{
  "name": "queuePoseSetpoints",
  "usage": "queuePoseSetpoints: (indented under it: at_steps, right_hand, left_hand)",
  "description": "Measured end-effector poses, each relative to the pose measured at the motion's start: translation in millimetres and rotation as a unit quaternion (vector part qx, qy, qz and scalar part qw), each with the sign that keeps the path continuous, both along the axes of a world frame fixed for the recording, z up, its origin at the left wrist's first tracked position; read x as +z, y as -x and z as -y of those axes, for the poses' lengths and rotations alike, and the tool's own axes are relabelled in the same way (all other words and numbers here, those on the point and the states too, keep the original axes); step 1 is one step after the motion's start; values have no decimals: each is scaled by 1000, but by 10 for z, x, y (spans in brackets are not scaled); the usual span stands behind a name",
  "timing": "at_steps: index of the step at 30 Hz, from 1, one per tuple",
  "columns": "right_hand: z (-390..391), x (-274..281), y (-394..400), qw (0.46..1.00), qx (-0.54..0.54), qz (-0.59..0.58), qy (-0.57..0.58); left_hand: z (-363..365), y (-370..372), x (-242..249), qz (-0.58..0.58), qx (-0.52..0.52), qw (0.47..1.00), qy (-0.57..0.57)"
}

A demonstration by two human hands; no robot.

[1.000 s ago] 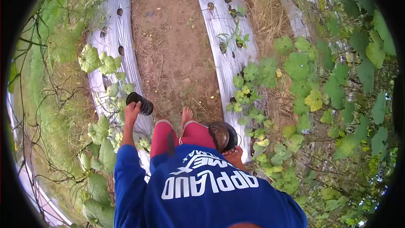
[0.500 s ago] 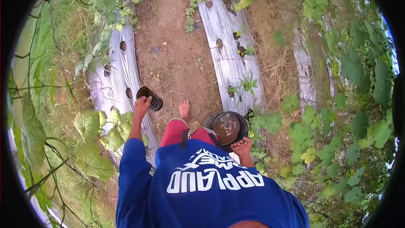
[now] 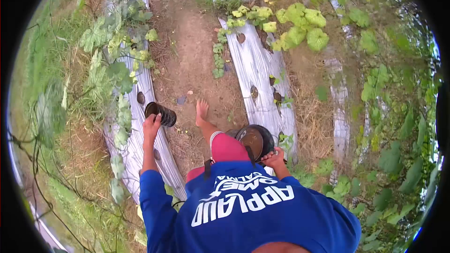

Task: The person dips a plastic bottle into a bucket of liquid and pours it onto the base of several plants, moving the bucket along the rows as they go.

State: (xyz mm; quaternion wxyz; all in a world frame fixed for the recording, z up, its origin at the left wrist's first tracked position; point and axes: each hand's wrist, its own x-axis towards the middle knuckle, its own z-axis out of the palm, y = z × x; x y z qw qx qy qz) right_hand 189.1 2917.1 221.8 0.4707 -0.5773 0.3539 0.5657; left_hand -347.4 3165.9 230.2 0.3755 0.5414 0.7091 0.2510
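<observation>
My left hand is closed on a dark cylindrical can, which is tilted on its side above the edge of the left silver plastic strip. Its mouth faces left. On the other side, my right hand grips the rim or handle of a black bucket beside my right leg. Brown liquid shows inside the bucket, partly hidden by my knee. A bare foot is on the dirt path between the strips.
Silver plastic strips with round holes run along the left and right of the dirt path. Leafy vines hang over both sides. Dry grass lies beyond the right strip.
The ground has shifted down in view as I moved forward along the path. My knee now rises in front of the bucket. The can has turned closer to horizontal in my left hand.
</observation>
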Motion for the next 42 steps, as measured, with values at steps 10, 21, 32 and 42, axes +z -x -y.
queuePoseSetpoints:
  at_steps: [10, 21, 32, 42]
  right_hand:
    - [-2714, 42, 504, 998, 54, -27, -4]
    - [-5380, -162, 961, 997, 25, -19, -76]
    - [-7882, 89, 1205, 999, -11, -7, -44]
    - [-10731, -203, 1398, 994, 109, -12, 0]
  left_hand:
    - [-2267, 298, -16, -32, -3, 999, 8]
    - [-5282, 331, 124, 19, -75, 996, 31]
    - [-8173, 423, 346, 7, -103, 994, -21]
    - [-10349, 792, -90, 22, 31, 999, 4]
